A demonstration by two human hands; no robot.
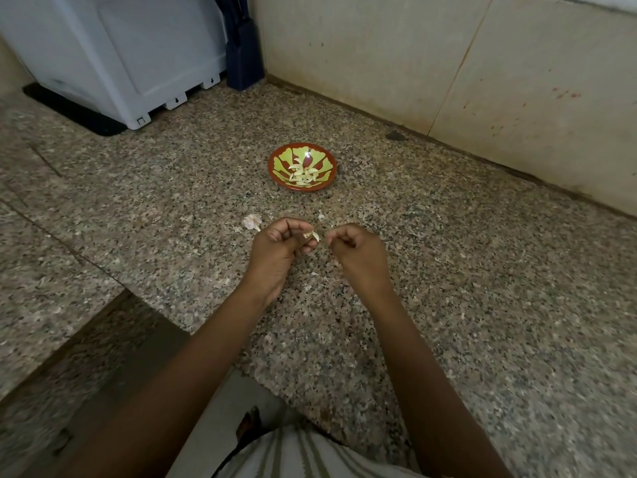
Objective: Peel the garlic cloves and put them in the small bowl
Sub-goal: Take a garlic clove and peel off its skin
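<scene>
A garlic clove (313, 236) is pinched in the grip of the left hand (275, 250), thumb and fingers curled round it just above the granite table (448, 270). The right hand (358, 251) is held just beside it with its fingers curled together, though whether a shred of skin is caught in that grip cannot be told. Peeled cloves (303, 174) are seen lying in the small bowl (329, 167), which is set on the table beyond both hands and apart from them, and a scrap of papery skin (251, 222) is seen on the table close to the left hand.
</scene>
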